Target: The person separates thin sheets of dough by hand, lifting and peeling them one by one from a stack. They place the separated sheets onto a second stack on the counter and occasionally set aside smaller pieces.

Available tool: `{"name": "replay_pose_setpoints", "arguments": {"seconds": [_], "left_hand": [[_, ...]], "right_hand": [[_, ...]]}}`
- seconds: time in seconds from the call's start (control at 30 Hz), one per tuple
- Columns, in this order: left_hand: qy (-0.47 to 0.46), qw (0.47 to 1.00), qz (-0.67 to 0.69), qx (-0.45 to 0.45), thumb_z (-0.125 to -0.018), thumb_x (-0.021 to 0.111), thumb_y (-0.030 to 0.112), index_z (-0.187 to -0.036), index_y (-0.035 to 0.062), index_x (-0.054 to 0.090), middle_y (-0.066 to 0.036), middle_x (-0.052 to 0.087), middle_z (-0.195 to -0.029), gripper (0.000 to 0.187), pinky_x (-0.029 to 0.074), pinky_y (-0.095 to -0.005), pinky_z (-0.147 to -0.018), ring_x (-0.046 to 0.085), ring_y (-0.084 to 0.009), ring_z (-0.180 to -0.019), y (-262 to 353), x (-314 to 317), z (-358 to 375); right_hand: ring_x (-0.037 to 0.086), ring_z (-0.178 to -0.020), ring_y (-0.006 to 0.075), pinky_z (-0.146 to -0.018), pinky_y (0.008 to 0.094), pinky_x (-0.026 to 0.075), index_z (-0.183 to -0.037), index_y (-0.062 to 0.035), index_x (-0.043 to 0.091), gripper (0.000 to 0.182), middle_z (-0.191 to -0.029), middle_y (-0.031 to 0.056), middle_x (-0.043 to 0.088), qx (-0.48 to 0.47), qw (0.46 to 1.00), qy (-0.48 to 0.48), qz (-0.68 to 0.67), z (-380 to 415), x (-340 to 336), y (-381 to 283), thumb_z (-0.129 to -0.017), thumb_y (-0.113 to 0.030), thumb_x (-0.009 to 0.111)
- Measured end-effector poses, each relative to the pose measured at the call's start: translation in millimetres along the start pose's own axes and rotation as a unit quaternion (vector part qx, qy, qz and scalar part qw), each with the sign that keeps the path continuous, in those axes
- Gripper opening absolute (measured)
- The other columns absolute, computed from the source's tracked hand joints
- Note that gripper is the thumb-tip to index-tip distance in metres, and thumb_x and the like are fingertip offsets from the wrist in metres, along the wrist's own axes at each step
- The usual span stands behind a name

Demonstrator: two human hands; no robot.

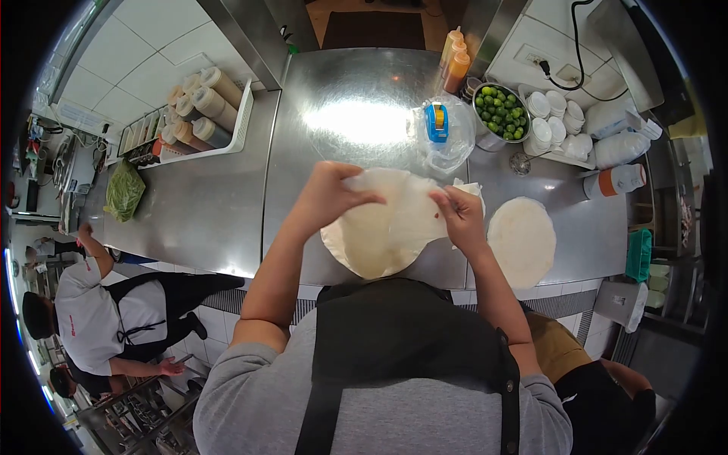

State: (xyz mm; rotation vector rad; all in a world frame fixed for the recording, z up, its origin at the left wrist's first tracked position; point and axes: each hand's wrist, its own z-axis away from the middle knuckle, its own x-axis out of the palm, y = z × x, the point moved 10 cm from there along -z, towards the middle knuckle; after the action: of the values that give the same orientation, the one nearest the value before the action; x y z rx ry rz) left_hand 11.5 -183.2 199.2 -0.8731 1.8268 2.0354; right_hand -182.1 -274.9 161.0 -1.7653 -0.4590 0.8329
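A thin, pale round wrapper sheet [402,193] is stretched between my two hands, raised over the steel counter. My left hand [334,197] pinches its left edge, thumb on top. At the other edge my right hand [461,216] is closed on the sheet, with a small reddish spot close by the thumb. Beneath it lies a round pale wrapper or pile of wrappers [368,258], partly covered by the raised one. Another pale round stack [522,243] rests to the right of my right hand. A folded white piece [472,189] shows behind that hand.
On the steel counter [205,212], a blue tape dispenser [437,123] sits on a clear plastic bag [447,158]. Beyond are green limes [500,112], sauce bottles [457,68] and white cups [557,125]. A bottle basket [239,125] stands left. Co-workers [106,311] are at both sides.
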Motion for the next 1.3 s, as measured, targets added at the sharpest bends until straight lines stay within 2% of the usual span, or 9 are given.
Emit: {"name": "replay_pose_setpoints", "arguments": {"seconds": [0.07,0.2,0.4,0.67,1.0,1.1,1.17,1.2,1.3], "left_hand": [[0.057,0.991,0.115,-0.04,-0.076,0.088,0.019,-0.087,-0.0053,0.074,-0.009,0.073,-0.075,0.03,0.052,-0.0269,-0.061,0.066,-0.0093,-0.069,-30.7,-15.3,-0.6],[0.14,0.963,0.224,-0.061,-0.08,0.084,0.014,-0.088,-0.0039,0.076,-0.008,0.074,-0.078,0.021,0.053,-0.0233,-0.058,0.067,-0.009,-0.066,-27.1,-47.3,7.4],[0.247,0.932,0.256,-0.071,-0.08,0.083,0.012,-0.091,-0.0036,0.076,-0.008,0.074,-0.079,0.021,0.053,-0.0239,-0.059,0.067,-0.01,-0.065,-37.6,-91.8,18.0],[0.426,0.877,0.213,-0.065,-0.082,0.083,0.015,-0.094,-0.0031,0.076,-0.003,0.072,-0.077,0.023,0.048,-0.0224,-0.061,0.061,-0.007,-0.064,-41.9,-151.5,44.9],[0.369,0.915,0.162,-0.035,-0.086,0.08,0.015,-0.098,-0.0032,0.075,-0.002,0.072,-0.08,0.022,0.047,-0.0212,-0.064,0.06,-0.0059,-0.068,-43.1,-127.2,26.6],[0.358,0.92,0.152,-0.048,-0.087,0.079,0.015,-0.1,-0.0036,0.075,-0.003,0.072,-0.083,0.023,0.047,-0.0212,-0.065,0.06,-0.0061,-0.069,-45.4,-116.3,24.1],[0.349,0.923,0.16,-0.036,-0.087,0.079,0.015,-0.1,-0.0039,0.075,-0.004,0.073,-0.085,0.023,0.047,-0.0215,-0.067,0.061,-0.0063,-0.071,-40.5,-113.3,22.7],[0.347,0.923,0.161,-0.036,-0.087,0.079,0.015,-0.1,-0.0039,0.075,-0.004,0.073,-0.085,0.023,0.047,-0.0215,-0.067,0.061,-0.0063,-0.071,-39.8,-113.0,21.8],[0.34,0.926,0.162,-0.021,-0.088,0.079,0.015,-0.101,-0.0037,0.075,-0.004,0.073,-0.087,0.023,0.048,-0.0212,-0.068,0.061,-0.0061,-0.073,-37.3,-115.2,22.1]], "right_hand": [[0.048,-0.061,0.0061,-0.054,0.0267,0.039,-0.083,0.0019,0.066,0.028,-0.063,-0.0008,0.052,0.052,0.989,0.119,-0.067,11.9,-21.0,16.7,-0.099,-0.02,0.063],[0.044,-0.062,0.0039,-0.054,0.0246,0.036,-0.079,0.001,0.062,0.032,-0.063,-0.0043,0.048,0.073,0.974,0.205,-0.059,31.9,-40.7,38.3,-0.101,-0.022,0.062],[0.034,-0.062,0.0029,-0.055,0.0221,0.03,-0.074,-0.0026,0.054,0.035,-0.065,-0.008,0.043,0.083,0.955,0.284,-0.016,44.2,-85.1,24.3,-0.102,-0.022,0.06],[0.037,-0.064,0.0013,-0.057,0.0192,0.032,-0.082,-0.0059,0.064,0.027,-0.066,-0.0083,0.043,0.038,0.904,0.416,0.097,66.9,-195.2,-24.8,-0.102,-0.023,0.06],[0.054,-0.072,0.0138,-0.071,0.0318,0.047,-0.097,0.0081,0.065,0.029,-0.073,0.0112,0.062,0.209,0.907,0.182,0.317,85.9,-246.6,-49.4,-0.094,-0.021,0.065],[0.053,-0.063,0.0105,-0.062,0.0277,0.044,-0.097,0.0055,0.069,0.03,-0.071,0.0065,0.064,0.18,0.915,0.183,0.311,92.7,-251.6,-33.6,-0.096,-0.024,0.065],[0.043,-0.052,0.0052,-0.05,0.0237,0.035,-0.097,0.0007,0.072,0.028,-0.068,-0.0016,0.062,0.201,0.944,0.243,0.1,98.7,-256.0,-15.4,-0.098,-0.027,0.064],[0.043,-0.052,0.0052,-0.05,0.0237,0.035,-0.097,0.0007,0.072,0.028,-0.068,-0.0016,0.062,0.203,0.943,0.245,0.1,95.7,-257.5,-12.3,-0.098,-0.027,0.064],[0.032,-0.047,0.0014,-0.044,0.0216,0.025,-0.099,-0.0038,0.073,0.027,-0.066,-0.0091,0.055,0.141,0.912,0.385,0.017,106.5,-282.7,-10.4,-0.099,-0.029,0.063]]}}
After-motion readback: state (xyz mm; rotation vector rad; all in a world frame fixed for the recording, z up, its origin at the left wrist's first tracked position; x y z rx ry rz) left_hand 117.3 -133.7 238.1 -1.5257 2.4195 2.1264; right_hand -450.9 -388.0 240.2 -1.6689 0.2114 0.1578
